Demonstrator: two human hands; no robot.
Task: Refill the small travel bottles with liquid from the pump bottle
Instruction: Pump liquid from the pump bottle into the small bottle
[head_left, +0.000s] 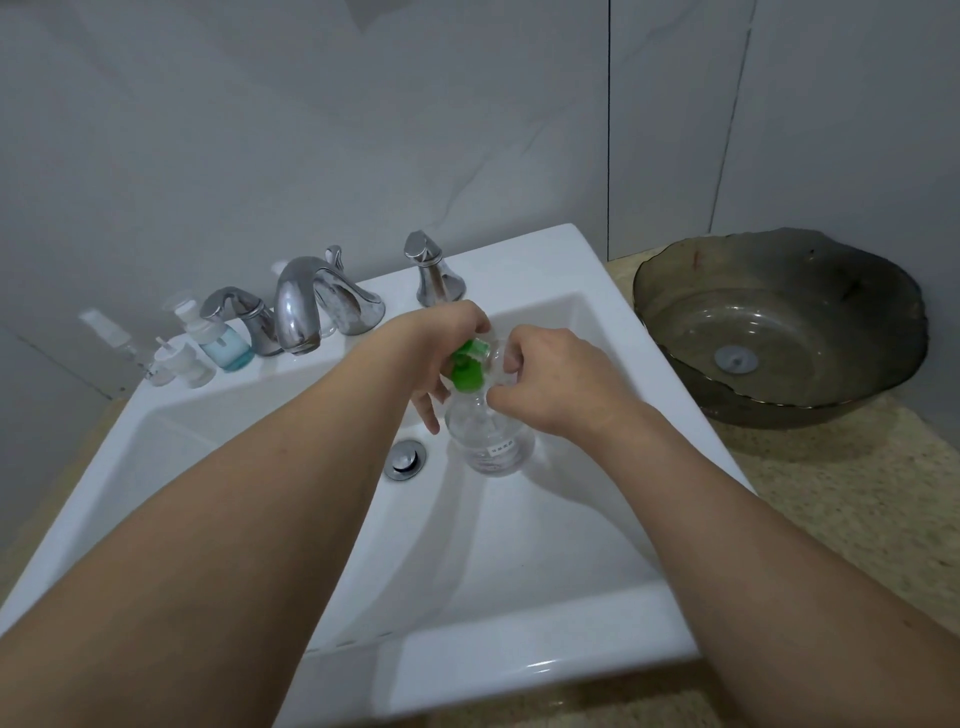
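White sink basin (545, 519), both hands on pump bottle (491, 441), centred

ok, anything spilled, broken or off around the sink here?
No spill visible. The dark bowl on the counter right of the sink has a chipped, jagged rim. Otherwise both hands hold the green-pump bottle and a small clear bottle over the basin, which looks normal.
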